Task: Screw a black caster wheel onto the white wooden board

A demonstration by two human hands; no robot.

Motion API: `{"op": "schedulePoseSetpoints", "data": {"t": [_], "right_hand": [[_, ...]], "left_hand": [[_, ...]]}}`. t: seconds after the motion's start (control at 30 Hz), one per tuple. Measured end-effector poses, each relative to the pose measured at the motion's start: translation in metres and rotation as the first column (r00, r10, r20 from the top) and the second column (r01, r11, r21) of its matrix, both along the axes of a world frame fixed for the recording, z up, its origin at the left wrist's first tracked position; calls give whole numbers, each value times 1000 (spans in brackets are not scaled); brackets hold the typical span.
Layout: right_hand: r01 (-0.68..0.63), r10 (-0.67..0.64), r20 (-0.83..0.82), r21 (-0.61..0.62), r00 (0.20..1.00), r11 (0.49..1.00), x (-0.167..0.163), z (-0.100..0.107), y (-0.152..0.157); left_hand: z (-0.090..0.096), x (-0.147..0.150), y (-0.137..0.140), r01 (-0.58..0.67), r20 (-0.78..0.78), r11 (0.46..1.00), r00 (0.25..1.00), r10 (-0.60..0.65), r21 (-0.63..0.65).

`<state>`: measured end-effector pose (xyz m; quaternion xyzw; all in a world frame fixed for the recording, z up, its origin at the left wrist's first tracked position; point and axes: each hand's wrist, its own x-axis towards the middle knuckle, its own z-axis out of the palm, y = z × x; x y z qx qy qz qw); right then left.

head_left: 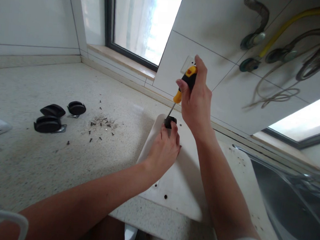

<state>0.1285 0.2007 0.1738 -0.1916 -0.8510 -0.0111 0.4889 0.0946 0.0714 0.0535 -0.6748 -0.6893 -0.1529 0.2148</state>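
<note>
At one o'clock from the centre of my view, one slim screwdriver with a yellow-and-black handle (188,80) and a metal shaft slants down to the left. The right hand (196,104) is wrapped around its handle. The shaft's lower end meets the edge of one rounded black fitting (171,121), just past twelve o'clock; I cannot make out the tip. The left hand (163,146) pinches that fitting with bent fingers, which partly cover it, against one flat white panel with rounded corners (185,173) spreading toward five o'clock.

Out at nine o'clock I count three black casters with metal plates: two (52,110) (48,124) side by side, and one (76,108) a little nearer the hands. Between them and the panel, also at nine, around a dozen small dark screws (100,138) lie among crumbs of dirt on one speckled pale countertop (112,168); they are too small for me to count exactly. At four o'clock I see one steel sink (275,194), and at two, three wall valves (253,40) (249,64) (281,55).
</note>
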Motion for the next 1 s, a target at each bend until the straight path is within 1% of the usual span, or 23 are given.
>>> {"op": "schedulePoseSetpoints", "data": {"t": [0.23,0.4,0.6,0.73,0.87,1.0], "right_hand": [[-2,2,10,-3,1000,1000,-1,-1,0],[2,-2,9,19,1000,1000,-1,-1,-4],[34,-34,-17,8,999,999,1,2,-10],[6,-7,2,39,1000,999,0,2,-12],[14,-14,8,81,1000,997,2,4,-12],[17,-17,2,75,1000,997,3,7,-14]], "left_hand": [[-2,0,0,5,32,1000,999,-4,-11],[-1,0,1,11,52,1000,999,-10,-21],[-1,0,2,8,45,1000,999,-8,-14],[-3,0,2,8,58,1000,998,-8,2],[-4,0,2,14,61,1000,998,-14,2],[-5,0,2,6,57,1000,998,-6,1]]}}
